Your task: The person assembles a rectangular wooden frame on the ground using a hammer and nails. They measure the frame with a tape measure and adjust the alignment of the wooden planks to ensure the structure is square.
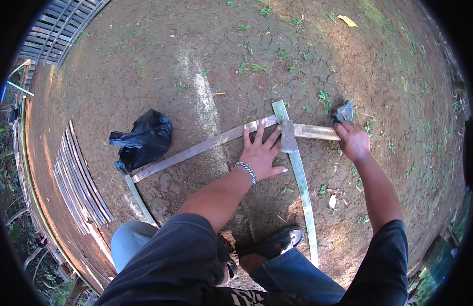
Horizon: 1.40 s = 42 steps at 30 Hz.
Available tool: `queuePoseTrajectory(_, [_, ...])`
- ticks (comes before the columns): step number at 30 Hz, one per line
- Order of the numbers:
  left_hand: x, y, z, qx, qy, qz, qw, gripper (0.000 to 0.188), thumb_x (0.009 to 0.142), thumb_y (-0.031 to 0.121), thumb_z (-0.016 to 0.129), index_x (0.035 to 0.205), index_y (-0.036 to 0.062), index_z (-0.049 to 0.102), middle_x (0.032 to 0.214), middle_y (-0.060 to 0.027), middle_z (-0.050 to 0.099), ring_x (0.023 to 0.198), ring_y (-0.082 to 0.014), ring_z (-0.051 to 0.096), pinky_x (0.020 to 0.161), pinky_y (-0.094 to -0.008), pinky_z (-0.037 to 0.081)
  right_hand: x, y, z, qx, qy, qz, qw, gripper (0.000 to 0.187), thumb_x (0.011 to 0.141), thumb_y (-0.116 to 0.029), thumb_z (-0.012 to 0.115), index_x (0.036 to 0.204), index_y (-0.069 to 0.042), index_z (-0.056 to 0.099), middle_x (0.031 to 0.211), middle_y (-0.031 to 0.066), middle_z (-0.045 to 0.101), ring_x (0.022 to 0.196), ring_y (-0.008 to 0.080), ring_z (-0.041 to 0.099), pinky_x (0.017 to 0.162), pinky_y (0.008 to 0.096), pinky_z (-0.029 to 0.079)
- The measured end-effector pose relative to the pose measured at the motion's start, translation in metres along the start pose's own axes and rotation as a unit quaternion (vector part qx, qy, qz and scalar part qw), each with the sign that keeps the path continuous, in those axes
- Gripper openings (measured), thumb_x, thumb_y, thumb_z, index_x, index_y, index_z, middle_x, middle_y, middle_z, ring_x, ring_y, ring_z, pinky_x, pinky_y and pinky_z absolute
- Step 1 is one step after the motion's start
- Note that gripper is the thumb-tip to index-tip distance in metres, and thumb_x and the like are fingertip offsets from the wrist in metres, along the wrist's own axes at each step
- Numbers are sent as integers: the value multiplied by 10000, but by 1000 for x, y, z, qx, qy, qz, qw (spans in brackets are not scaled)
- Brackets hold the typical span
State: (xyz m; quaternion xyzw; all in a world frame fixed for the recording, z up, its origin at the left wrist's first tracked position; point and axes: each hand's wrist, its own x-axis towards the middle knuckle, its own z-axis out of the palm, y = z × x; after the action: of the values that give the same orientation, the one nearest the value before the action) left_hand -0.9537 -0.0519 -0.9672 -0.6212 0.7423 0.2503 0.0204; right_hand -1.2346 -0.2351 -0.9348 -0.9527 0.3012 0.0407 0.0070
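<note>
My left hand point(260, 152) is spread flat, its fingertips pressing on a long bamboo slat point(203, 147) that lies on the ground. The slat's far right end meets a second, greenish bamboo slat point(301, 183), which runs down toward my right foot. In my right hand point(355, 140) is the wooden handle of a hatchet point(315, 131). Its grey metal head lies over the greenish slat near the joint, just right of my left fingers; whether it touches the slat I cannot tell. Just beyond my right fist sits a dark tape measure point(342, 111).
A black plastic bag point(150, 136) lies at the left, near another short slat point(139, 200). Several bamboo slats point(78, 178) lie side by side farther left. A slatted bamboo panel point(60, 30) is at the far left. My sandalled foot point(274, 243) is beside the greenish slat.
</note>
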Motion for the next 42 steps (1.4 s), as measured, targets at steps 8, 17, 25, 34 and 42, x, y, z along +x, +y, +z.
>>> queuePoseTrajectory(8, [2, 2, -4, 13, -45, -10, 999, 912, 861, 756, 499, 1539, 152, 414, 1661, -82, 213, 1518, -484, 2, 1111, -790, -24, 2, -3, -3, -9, -30, 0, 999, 356, 765, -64, 681, 1091, -183, 602, 926, 40, 619, 925, 253, 651, 784, 400, 543])
queuePoseTrajectory(17, [2, 4, -14, 15, -73, -15, 997, 899, 860, 759, 496, 1517, 147, 454, 1646, -92, 250, 1520, -478, -1, 1111, -791, -15, -1, -8, 1, -7, -28, 3, 1000, 340, 775, -60, 668, 1091, -176, 619, 924, 46, 621, 921, 255, 655, 767, 394, 552])
queuePoseTrajectory(25, [2, 5, -9, 17, -56, -19, 998, 900, 848, 752, 523, 1512, 147, 458, 1638, -98, 266, 1519, -480, -4, 1113, -791, -9, -15, -18, 4, 24, -36, 31, 999, 346, 761, -35, 665, 1078, -168, 622, 913, 49, 633, 889, 257, 663, 723, 408, 550])
queuePoseTrajectory(34, [-1, 4, 1, 14, 14, -13, 1000, 923, 818, 752, 573, 1573, 281, 329, 1678, -44, 160, 1520, -468, 30, 1123, -781, 7, -45, -119, 12, 442, -43, 382, 810, 377, 789, -201, 833, 1095, -69, 655, 971, 150, 708, 864, 302, 706, 780, 384, 564])
queuePoseTrajectory(42, [-1, 6, -5, -15, 44, -20, 999, 882, 817, 657, 663, 1549, 255, 379, 1638, -56, 294, 1513, -391, 167, 1156, -711, 61, -34, -183, 13, 372, -8, 514, 773, 503, 677, -271, 921, 1027, -53, 633, 929, 157, 709, 855, 325, 700, 802, 428, 548])
